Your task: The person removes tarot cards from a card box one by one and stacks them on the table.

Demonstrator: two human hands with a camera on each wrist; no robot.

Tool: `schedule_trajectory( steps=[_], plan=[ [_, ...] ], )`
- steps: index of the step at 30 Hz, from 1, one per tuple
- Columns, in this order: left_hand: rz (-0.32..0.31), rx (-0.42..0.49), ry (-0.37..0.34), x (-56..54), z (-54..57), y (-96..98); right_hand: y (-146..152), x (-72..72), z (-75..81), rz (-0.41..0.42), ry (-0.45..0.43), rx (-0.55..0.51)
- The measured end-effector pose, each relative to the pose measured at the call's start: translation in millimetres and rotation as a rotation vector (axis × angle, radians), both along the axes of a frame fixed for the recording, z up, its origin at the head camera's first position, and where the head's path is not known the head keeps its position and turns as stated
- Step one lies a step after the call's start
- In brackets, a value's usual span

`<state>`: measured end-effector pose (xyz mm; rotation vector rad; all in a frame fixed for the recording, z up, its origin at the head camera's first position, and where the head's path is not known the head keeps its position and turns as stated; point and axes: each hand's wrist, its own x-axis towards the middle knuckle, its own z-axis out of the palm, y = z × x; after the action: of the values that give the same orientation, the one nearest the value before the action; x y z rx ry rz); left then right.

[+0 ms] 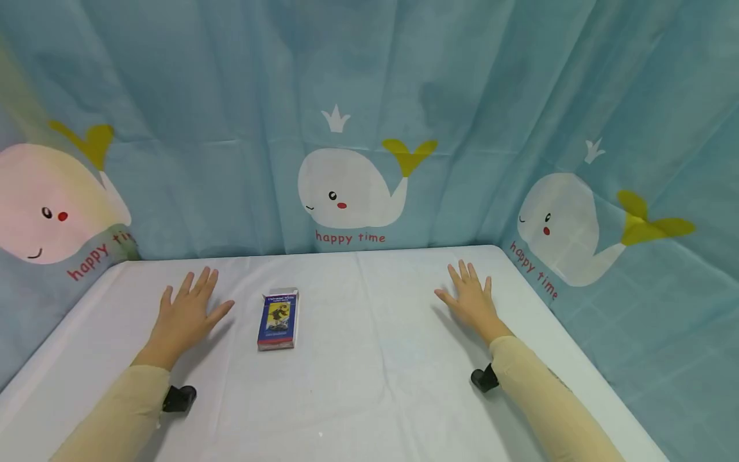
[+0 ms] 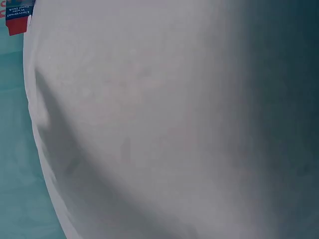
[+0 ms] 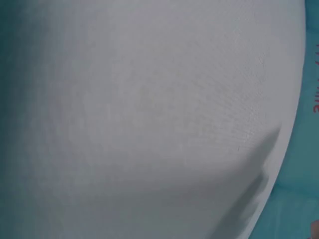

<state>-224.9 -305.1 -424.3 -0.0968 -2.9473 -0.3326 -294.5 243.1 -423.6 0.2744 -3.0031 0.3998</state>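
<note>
A small blue box of tarot cards [image 1: 278, 319], with a yellow picture and a red band on its front, lies face up on the white-covered table [image 1: 340, 391]. Its top flap end points to the far side. To its left, my left hand [image 1: 186, 314] is spread palm down, thumb toward the box and apart from it. Farther off on the right side, my right hand [image 1: 470, 298] is spread too, holding nothing. In the left wrist view a corner of the card box [image 2: 18, 20] shows at the top left. The right wrist view shows mostly tablecloth, with a hand's shadow.
A blue curtain [image 1: 248, 192] printed with whales hangs along the back and both sides of the table. Each forearm, in a pale yellow sleeve [image 1: 543, 391], carries a black wrist camera [image 1: 180, 399] on its inner side.
</note>
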Motion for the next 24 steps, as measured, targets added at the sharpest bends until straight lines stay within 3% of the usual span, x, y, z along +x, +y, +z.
schedule_trajectory(
  steps=[16,24],
  plan=[
    [-0.026,0.015,-0.005,-1.6,8.9,19.2,-2.9,7.1,2.1,0.024,-0.008,-0.068],
    [-0.039,0.05,-0.068,-3.4,13.9,34.3,-4.9,4.5,-4.7,0.022,-0.021,-0.048]
  ],
)
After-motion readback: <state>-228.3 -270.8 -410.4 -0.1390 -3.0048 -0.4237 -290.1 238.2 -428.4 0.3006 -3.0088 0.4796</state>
